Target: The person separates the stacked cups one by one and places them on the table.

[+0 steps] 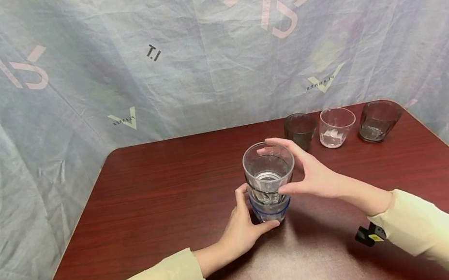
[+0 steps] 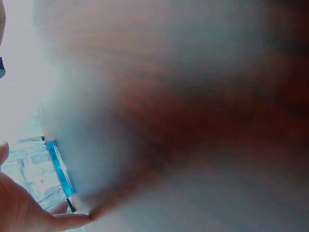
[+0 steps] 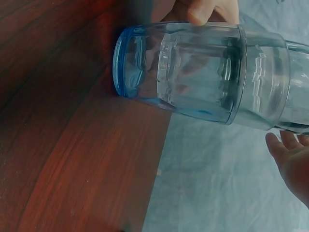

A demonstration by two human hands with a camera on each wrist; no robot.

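Note:
A stack of nested drinking glasses (image 1: 272, 211) stands upright near the middle of the table, showing blue around its lower part and a dark rim higher up. Its topmost member is a clear glass (image 1: 268, 165). My left hand (image 1: 239, 230) grips the lower stack, thumb at the front and fingers round the left side. Higher up, my right hand (image 1: 311, 173) holds the clear top glass between thumb and fingers. The right wrist view shows the blue base (image 3: 123, 63) close to the tabletop; whether it touches is unclear. Most of the left wrist view is blurred.
Along the far right edge of the brown table (image 1: 161, 184) stand a dark glass (image 1: 300, 130), a clear glass (image 1: 337, 127) and another dark glass (image 1: 378, 121). A printed grey cloth (image 1: 197, 80) hangs behind the table and at its sides.

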